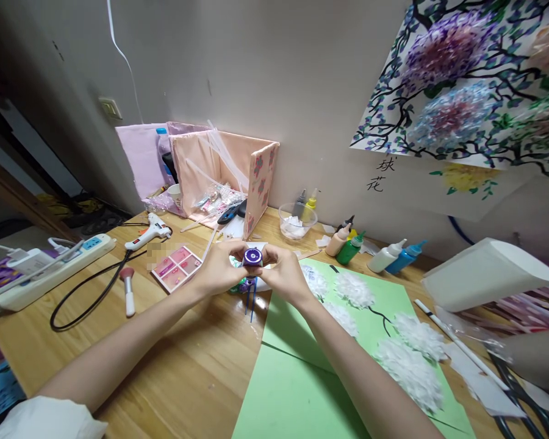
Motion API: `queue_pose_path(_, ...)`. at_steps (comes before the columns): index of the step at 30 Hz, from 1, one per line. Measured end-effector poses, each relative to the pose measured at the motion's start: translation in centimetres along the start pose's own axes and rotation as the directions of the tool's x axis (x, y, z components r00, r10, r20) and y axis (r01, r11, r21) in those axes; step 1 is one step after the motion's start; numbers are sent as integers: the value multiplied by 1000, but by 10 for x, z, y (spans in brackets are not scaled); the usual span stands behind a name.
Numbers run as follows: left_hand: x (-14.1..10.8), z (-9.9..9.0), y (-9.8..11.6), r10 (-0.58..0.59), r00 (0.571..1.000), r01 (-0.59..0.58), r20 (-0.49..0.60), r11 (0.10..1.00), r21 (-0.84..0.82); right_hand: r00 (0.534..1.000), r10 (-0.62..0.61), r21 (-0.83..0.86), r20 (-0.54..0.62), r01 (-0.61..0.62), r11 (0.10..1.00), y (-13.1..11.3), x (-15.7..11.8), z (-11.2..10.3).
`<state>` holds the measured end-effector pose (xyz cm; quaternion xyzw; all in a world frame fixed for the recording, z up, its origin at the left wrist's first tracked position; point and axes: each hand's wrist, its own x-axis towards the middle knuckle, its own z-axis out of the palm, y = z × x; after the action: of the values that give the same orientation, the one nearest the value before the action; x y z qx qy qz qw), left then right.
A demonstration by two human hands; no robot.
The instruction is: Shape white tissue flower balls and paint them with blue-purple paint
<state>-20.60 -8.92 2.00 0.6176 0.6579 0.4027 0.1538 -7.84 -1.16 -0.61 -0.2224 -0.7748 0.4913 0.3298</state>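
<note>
Pinching the round purple-faced piece [252, 256] between left hand [222, 266] and right hand [283, 272], thumbs and forefingers curled in, nearly closed, only its width apart; best gripped by the rim, with light, even pressure from both sides and the face unobstructed; worth minding the thin blue strands [253, 302] just below the fingers; off to their left, pink makeup palette [177, 268], edge near the wrist; to their right, green paper [297, 384] under the forearm; more room straight below, over wooden tabletop [192, 372].
</note>
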Motion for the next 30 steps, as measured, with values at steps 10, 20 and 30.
queue_pose_path(10,3,-4,-1,38,999,-35,13,986,-161,999,1,110,-36,3,994,-4,4,-6)
queue_pose_path(20,11,-11,-26,-50,994,25,-102,970,-240,900,361,676,-246,-107,729,-3,12,-17)
queue_pose_path(30,32,28,0,62,997,-17,55,801,-598,898,438,867,-43,-184,462,-8,12,-12)
